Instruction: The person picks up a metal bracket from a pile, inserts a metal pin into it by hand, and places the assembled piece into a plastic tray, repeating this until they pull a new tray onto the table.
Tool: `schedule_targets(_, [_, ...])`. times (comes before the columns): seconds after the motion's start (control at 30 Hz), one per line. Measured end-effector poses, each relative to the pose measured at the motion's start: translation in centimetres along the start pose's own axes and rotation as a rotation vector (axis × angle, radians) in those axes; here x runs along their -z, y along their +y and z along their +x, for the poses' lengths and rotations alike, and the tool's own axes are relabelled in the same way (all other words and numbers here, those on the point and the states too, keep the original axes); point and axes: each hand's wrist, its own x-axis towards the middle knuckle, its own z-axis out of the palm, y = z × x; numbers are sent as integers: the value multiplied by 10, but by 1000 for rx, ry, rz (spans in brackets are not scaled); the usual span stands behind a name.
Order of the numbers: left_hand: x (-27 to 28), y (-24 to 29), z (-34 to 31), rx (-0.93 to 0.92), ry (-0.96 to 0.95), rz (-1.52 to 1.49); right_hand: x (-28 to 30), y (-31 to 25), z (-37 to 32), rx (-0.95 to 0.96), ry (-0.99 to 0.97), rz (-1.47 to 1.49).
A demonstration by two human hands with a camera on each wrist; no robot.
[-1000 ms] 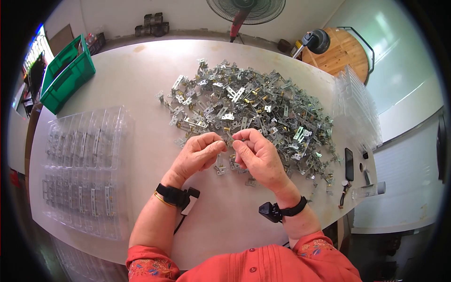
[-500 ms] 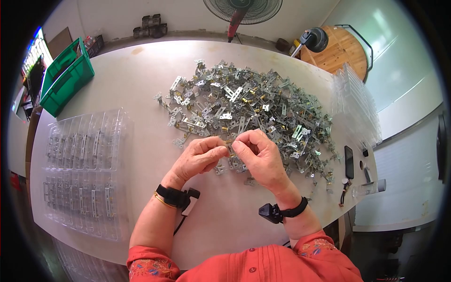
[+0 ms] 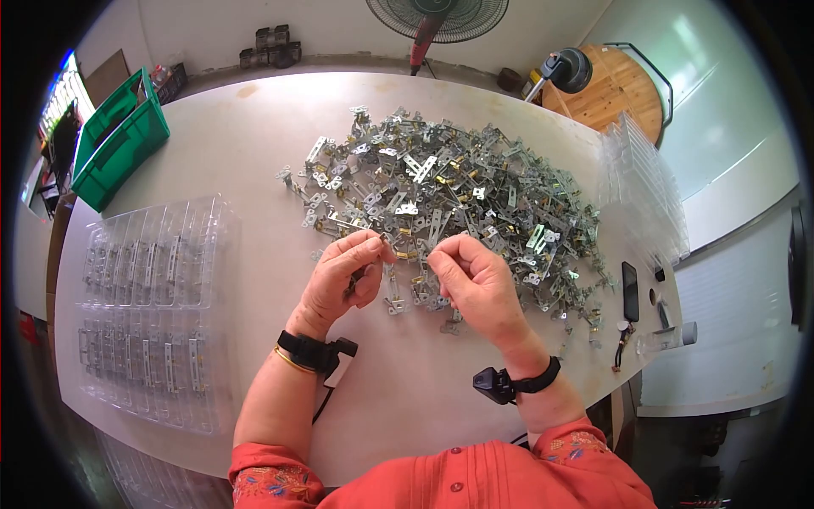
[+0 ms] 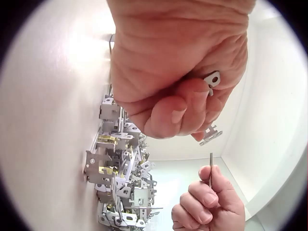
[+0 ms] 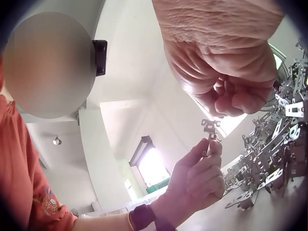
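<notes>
My left hand (image 3: 343,273) is curled round a small silver metal bracket (image 5: 210,127), whose flat, holed end stands out past the thumb and fingertips. One more holed tab of metal (image 4: 213,78) shows between the curled fingers and palm in the left wrist view. A short gap to the right, my right hand (image 3: 479,284) pinches a thin metal pin (image 4: 211,161) upright between thumb and forefinger. Both hands are raised at the near edge of a big heap of metal brackets (image 3: 462,182) with brassy parts.
Clear trays (image 3: 212,310) with brackets in rows lie at the left. A green crate (image 3: 127,157) sits at the far left corner. More clear trays (image 3: 644,191), a phone (image 3: 629,293) and a bottle (image 3: 666,339) are on the right. A fan (image 3: 437,17) stands beyond the table (image 3: 246,136).
The hands, whose fingertips were close together, have drawn apart. My left hand has shifted a little left and forward, my right slightly right.
</notes>
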Motion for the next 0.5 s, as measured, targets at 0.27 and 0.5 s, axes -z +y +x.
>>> schedule_targets(0.27, [-1, 0, 0, 14, -10, -12, -4, 5, 2, 29, -5, -74])
schedule_targets(0.5, [-2, -2, 0, 19, -15, -3, -5, 7, 2, 35, 14, -99])
